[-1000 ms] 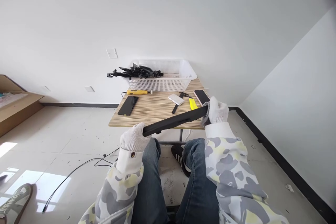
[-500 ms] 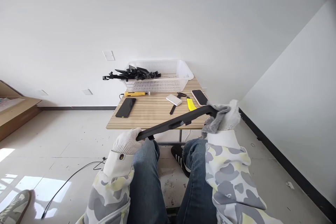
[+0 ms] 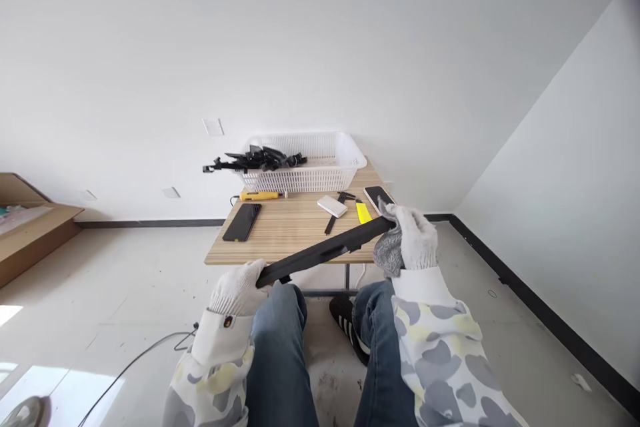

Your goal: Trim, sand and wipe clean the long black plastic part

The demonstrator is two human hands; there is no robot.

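Note:
A long black plastic trim strip (image 3: 325, 250) spans the space above my knees, slanting up to the right. Its lower left end is gripped by my left hand (image 3: 240, 287), in a white knitted glove. My right hand (image 3: 417, 237), gloved too, is closed around a grey cloth (image 3: 390, 252) that wraps the strip's upper right end. That end is hidden under the cloth and fingers. Small clips stick out along the strip's lower edge.
On the wooden table (image 3: 290, 233) are a white basket (image 3: 300, 180) with black plastic parts (image 3: 265, 159), a dark phone (image 3: 243, 222), a yellow tool (image 3: 259, 195), a white box (image 3: 333, 206), black calipers (image 3: 336, 213), a yellow-handled tool (image 3: 363, 213) and another phone (image 3: 379, 198). A cardboard box (image 3: 45, 230) stands left.
My right hand and the cloth have moved left and slightly down along the strip. The strip's right end now sits lower. The view has tilted up a little.

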